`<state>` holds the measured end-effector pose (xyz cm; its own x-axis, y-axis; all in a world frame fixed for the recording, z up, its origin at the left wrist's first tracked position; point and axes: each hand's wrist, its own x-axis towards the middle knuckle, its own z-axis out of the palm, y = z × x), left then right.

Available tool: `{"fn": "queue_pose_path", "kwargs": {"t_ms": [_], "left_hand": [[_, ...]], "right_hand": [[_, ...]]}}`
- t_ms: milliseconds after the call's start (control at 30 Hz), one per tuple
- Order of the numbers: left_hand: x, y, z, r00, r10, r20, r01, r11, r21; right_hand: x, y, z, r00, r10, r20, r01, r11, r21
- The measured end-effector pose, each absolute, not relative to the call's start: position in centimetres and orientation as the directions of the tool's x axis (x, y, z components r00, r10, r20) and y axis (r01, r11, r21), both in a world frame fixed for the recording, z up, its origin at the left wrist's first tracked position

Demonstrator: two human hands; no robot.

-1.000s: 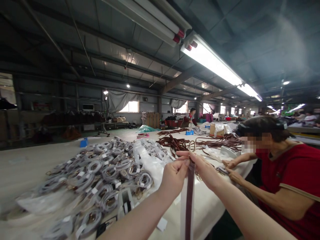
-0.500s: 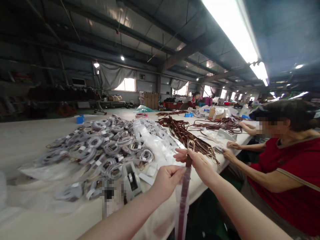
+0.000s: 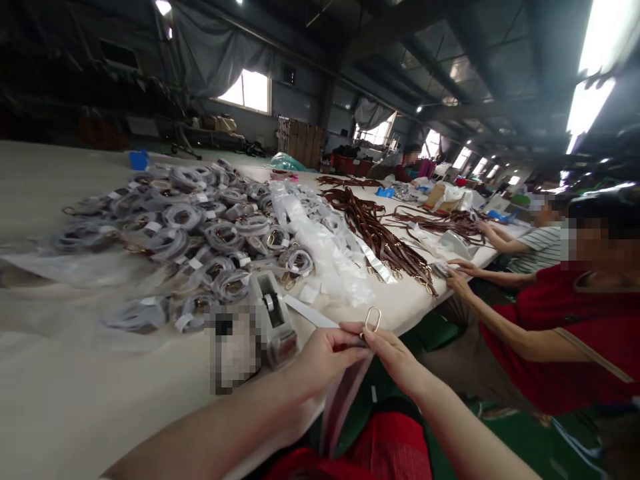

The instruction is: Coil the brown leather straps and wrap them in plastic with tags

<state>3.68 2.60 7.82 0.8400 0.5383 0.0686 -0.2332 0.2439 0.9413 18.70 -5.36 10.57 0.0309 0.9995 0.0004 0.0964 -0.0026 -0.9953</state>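
A brown strap [image 3: 341, 407] in a clear plastic sleeve hangs down from my two hands, over my lap. My left hand [image 3: 327, 353] is closed on it just below its top end, thumb and fingers pinched together. My right hand [image 3: 395, 357] grips that same end beside a gold metal clasp [image 3: 373, 319], which stands up above the fingertips. Part of the strap between the hands is hidden by the fingers. Close by on the left, a grey tape dispenser [image 3: 274, 320] sits on the table, with a white strip [image 3: 310, 311] reaching from it toward my left hand.
Several coiled straps in clear wrap [image 3: 185, 223] are heaped on the table [image 3: 100, 413]. Empty-looking plastic sleeves [image 3: 320, 240] lie beside a pile of brown straps [image 3: 375, 230]. On the right, a co-worker in red [image 3: 525, 333] handles something at the table edge.
Both hands have come lower and nearer my body with the strap, whose top end now bends over between them. The view has tilted down, bringing my lap into sight.
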Motion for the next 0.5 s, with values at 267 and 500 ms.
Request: {"fn": "queue_pose_path", "kwargs": {"t_ms": [267, 500], "left_hand": [[3.5, 3.7, 7.3, 0.831, 0.552, 0.074, -0.239, 0.233, 0.943], [2.9, 3.8, 7.9, 0.854, 0.517, 0.065, -0.308, 0.401, 0.863]], "right_hand": [[15.8, -7.5, 5.9, -0.06, 0.991, -0.12, -0.116, -0.126, -0.985], [17.2, -8.5, 3.9, 0.16, 0.987, 0.01, 0.487, -0.07, -0.871]]}}
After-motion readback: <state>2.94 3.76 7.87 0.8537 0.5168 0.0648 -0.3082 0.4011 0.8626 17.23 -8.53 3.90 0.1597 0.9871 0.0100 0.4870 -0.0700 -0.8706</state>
